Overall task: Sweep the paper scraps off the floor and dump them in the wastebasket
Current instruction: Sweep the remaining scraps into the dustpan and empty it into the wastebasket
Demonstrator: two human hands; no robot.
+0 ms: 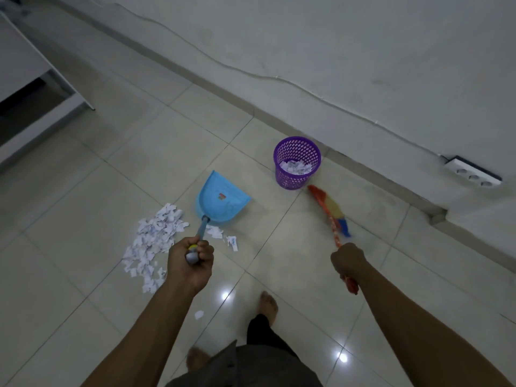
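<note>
Head view of a tiled floor [83, 219] bounded at its far edge by a skirting board and white wall. The left grip [191, 261], a bare hand, is clenched round the grey end of the dustpan handle [202, 227]; the blue dustpan [220, 202] hangs ahead of it with its open mouth turned away from the person, and whether its lip touches the floor cannot be told. The right grip [347, 261] is clenched round the orange broom handle [335, 233], with the handle's end showing below the fist; the orange, yellow and blue broom head [332, 209], blurred, lies between this hand and the wastebasket. The purple perforated wastebasket [287, 180] stands upright near the floor's wall edge and holds paper scraps in its bottom [296, 166]. The main heap of paper scraps [155, 241] lies on the floor just left of the dustpan handle; a few pieces [223, 236] lie just right of it, below the pan, and a single scrap [199, 314] lies nearer the person. Two bare feet [269, 303] stand on the tiles. A cable [251, 74] runs along the wall to a white power strip [472, 171] at the right, and white furniture [42, 93] occupies the far-left corner
</note>
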